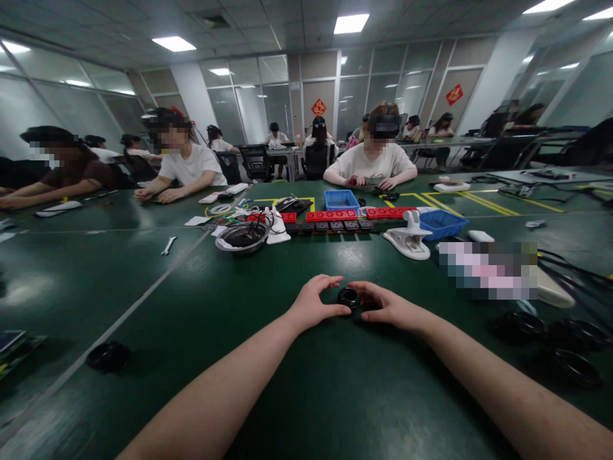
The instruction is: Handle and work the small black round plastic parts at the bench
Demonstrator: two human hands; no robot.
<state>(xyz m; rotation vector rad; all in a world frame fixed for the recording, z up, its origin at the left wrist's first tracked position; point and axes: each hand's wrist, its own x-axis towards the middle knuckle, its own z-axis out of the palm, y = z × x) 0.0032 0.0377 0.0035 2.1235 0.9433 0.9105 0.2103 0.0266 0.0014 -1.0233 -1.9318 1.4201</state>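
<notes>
In the head view, a small, round, glossy black ring-shaped part (348,304) is on the green table (354,396), between the left hand (311,306) and the right hand (393,308). It lies just right of the left fingers and just left of the right fingers. Both sets of fingers are curved and parted, with thumbs toward the table's near side. The left thumb and the right forefinger look to be at its rim; whether either presses on it, I cannot tell. Neither hand is clearly nearer. The part looks round, with its hole visible from above, so no long axis stands out.

Toward the table's right edge are three larger black rings (577,368); toward the left lies another black part (108,356). Beyond the hands, toward the far edge, stands a white plastic clamp-like stand (409,239).
</notes>
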